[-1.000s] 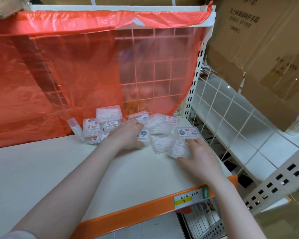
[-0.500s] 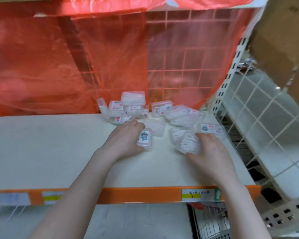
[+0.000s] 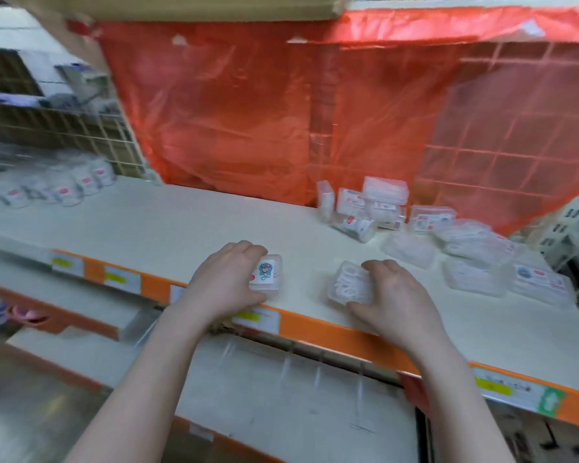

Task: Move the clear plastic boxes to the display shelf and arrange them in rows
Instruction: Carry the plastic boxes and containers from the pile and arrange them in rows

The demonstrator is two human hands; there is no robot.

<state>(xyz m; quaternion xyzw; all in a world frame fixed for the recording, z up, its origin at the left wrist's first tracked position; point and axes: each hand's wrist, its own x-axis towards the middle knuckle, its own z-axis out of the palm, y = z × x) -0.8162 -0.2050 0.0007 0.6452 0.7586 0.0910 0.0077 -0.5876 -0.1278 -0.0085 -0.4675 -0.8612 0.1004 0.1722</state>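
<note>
Head view, left to right: left hand (image 3: 226,279) grips a clear box with a cartoon sticker (image 3: 266,273) near the shelf's orange front edge (image 3: 331,332); right hand (image 3: 393,295) clasps another clear box (image 3: 350,285) beside it. A loose heap of boxes (image 3: 415,225) lies behind. Either box could slide off that edge.

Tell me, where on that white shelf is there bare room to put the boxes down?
The widest bare stretch of the shelf runs between the blurred boxes at far left and the left hand. A narrow gap lies between the left hand and right hand. The heap of boxes crowds the back right.
</note>
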